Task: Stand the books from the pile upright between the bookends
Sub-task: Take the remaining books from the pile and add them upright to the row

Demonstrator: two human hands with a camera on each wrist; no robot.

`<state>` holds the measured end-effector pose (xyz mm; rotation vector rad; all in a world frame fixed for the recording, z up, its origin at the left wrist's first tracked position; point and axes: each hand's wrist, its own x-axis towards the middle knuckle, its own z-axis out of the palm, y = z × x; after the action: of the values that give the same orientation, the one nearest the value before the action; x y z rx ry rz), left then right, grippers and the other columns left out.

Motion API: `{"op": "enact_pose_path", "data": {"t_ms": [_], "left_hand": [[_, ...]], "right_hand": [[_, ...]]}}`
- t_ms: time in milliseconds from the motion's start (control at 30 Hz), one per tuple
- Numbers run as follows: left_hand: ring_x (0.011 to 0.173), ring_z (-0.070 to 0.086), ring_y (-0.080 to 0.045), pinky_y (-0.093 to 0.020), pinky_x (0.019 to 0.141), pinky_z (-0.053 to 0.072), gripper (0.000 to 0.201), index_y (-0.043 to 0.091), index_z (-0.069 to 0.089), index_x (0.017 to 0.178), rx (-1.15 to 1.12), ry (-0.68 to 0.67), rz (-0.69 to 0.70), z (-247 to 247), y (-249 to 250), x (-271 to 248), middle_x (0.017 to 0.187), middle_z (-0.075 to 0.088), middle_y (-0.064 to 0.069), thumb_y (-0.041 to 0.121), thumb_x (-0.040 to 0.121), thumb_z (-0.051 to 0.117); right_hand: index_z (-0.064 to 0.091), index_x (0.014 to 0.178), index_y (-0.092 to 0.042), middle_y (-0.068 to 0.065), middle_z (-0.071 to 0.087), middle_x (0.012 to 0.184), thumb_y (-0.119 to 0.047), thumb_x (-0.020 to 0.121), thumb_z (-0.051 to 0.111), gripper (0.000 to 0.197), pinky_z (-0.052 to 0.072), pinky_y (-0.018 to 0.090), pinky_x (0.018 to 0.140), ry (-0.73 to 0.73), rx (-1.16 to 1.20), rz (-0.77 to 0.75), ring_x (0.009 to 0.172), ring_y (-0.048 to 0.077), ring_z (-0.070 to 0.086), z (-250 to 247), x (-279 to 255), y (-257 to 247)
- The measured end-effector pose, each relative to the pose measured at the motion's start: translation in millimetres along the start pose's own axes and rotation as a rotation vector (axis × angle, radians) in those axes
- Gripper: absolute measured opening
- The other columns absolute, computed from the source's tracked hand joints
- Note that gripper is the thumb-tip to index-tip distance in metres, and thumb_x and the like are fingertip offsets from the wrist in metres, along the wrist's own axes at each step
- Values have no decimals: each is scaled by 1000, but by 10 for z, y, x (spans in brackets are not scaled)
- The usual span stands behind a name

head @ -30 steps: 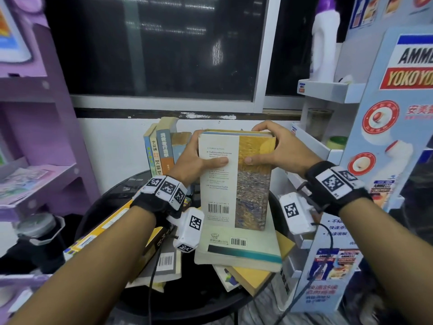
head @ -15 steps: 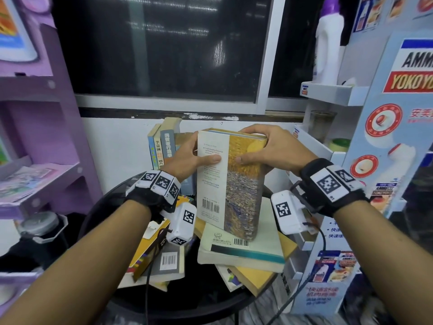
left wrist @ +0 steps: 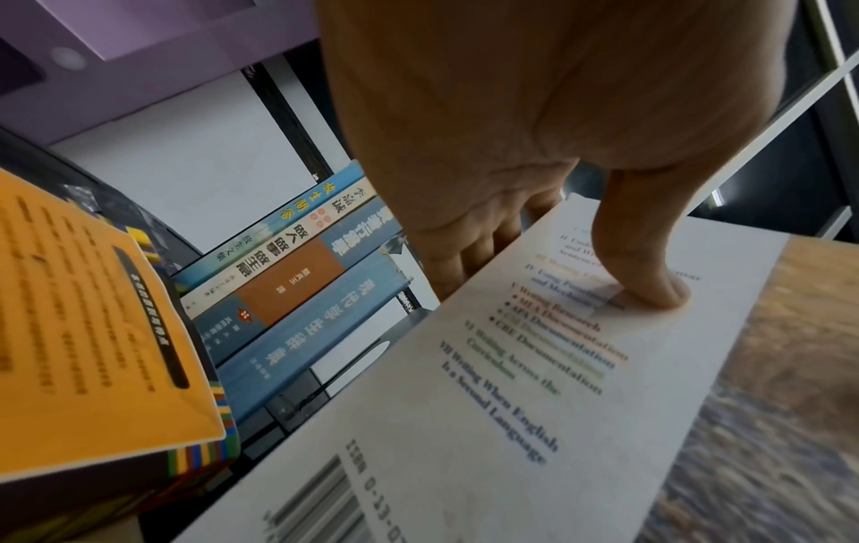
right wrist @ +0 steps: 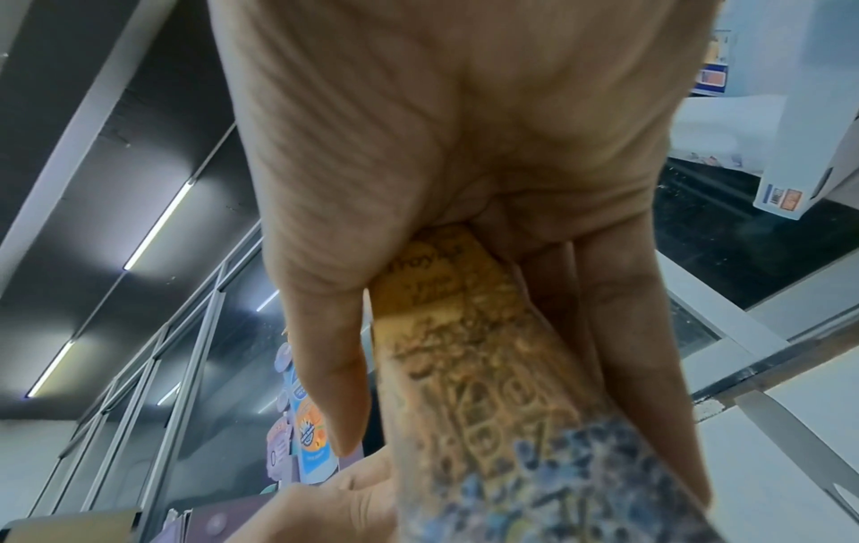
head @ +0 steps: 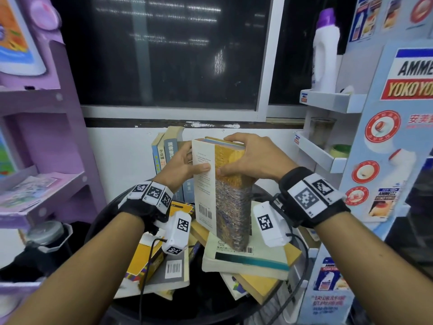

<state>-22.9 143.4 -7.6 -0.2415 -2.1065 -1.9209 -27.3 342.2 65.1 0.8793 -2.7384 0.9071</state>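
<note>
Both my hands hold one thick book point(head: 220, 191) upright above the pile; it has a white back cover with a barcode and a yellow and blue painted spine. My left hand point(head: 185, 165) grips its left edge, thumb point(left wrist: 650, 290) on the white cover point(left wrist: 511, 367). My right hand point(head: 248, 158) grips the top, with thumb and fingers on either side of the spine point(right wrist: 488, 367). Just behind and to the left, three books point(head: 166, 148) stand upright by the wall. The pile point(head: 243, 256) lies flat on the round black table point(head: 187, 310). I cannot make out the bookends.
A purple shelf unit point(head: 54, 146) stands close on the left. On the right a white display rack point(head: 328, 158) carries a white bottle point(head: 324, 55). An orange book point(left wrist: 93, 330) lies at the left of the pile. The white wall point(head: 121, 156) is right behind the table.
The held book has turned so its spine faces me more, and it has shifted left toward the standing books. Both hands keep their hold.
</note>
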Motion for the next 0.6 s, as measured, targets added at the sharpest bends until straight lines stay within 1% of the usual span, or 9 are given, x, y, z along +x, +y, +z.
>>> {"op": "enact_pose_path", "data": {"t_ms": [67, 100, 167, 233, 333, 400, 500, 533, 600], "left_hand": [[121, 55, -29, -51, 99, 48, 83, 29, 45, 133, 25, -2, -2, -18, 15, -17, 126, 63, -8, 28, 59, 81], [121, 55, -28, -51, 99, 47, 82, 28, 44, 134, 44, -1, -4, -29, 16, -16, 126, 63, -7, 28, 61, 82], [119, 55, -26, -49, 100, 47, 71, 26, 43, 136, 88, 10, 0, -42, 7, -12, 125, 63, -5, 15, 75, 79], [114, 58, -23, -40, 96, 50, 61, 22, 43, 135, 130, 18, 8, -65, 1, -2, 123, 63, -4, 8, 83, 71], [111, 60, -20, -28, 88, 50, 55, 16, 45, 133, 151, 42, 26, -128, 25, 0, 122, 64, -5, 6, 84, 69], [116, 58, -18, -32, 95, 49, 53, 17, 49, 131, 155, 124, 43, -215, 8, 35, 123, 64, -3, 9, 84, 71], [120, 55, -15, -44, 106, 43, 49, 23, 55, 126, 233, 288, 66, -358, -51, 84, 125, 63, 3, 22, 81, 74], [121, 54, -14, -43, 108, 41, 47, 24, 56, 126, 277, 342, 73, -396, -65, 91, 126, 62, 5, 23, 82, 72], [125, 51, -15, -34, 107, 38, 44, 22, 55, 129, 378, 440, 88, -451, -80, 93, 133, 58, 4, 22, 87, 68]], "right_hand": [[48, 135, -34, 3, 55, 126, -45, 64, 85, 81, 56, 36, 82, -13, -27, 11, 100, 19, 55, -15, 9, -27], [47, 134, -35, 3, 55, 125, -44, 65, 85, 79, 57, 35, 80, -21, -34, 15, 98, 19, 55, -21, 13, -36], [45, 136, -34, 2, 54, 124, -40, 68, 84, 79, 56, 34, 76, -43, -39, 20, 96, 19, 55, -28, 10, -43], [43, 140, -34, 2, 53, 126, -39, 69, 83, 82, 55, 34, 79, -55, -43, 18, 97, 18, 54, -32, 1, -37], [44, 141, -33, 1, 54, 130, -40, 70, 82, 81, 54, 35, 88, -30, -47, 4, 102, 17, 53, -15, -16, -26], [46, 140, -32, 1, 56, 128, -38, 70, 82, 79, 54, 35, 88, -7, -30, 2, 103, 18, 56, 6, -16, -12], [50, 138, -29, 0, 60, 119, -35, 72, 82, 74, 55, 30, 79, 24, 4, 6, 97, 17, 60, 28, 14, 8], [51, 137, -27, -1, 61, 117, -35, 73, 82, 72, 54, 28, 76, 33, 9, 8, 95, 16, 60, 32, 33, 9], [52, 138, -25, -1, 61, 119, -35, 73, 81, 72, 52, 26, 76, 56, 11, 14, 96, 16, 59, 48, 79, 16]]}}
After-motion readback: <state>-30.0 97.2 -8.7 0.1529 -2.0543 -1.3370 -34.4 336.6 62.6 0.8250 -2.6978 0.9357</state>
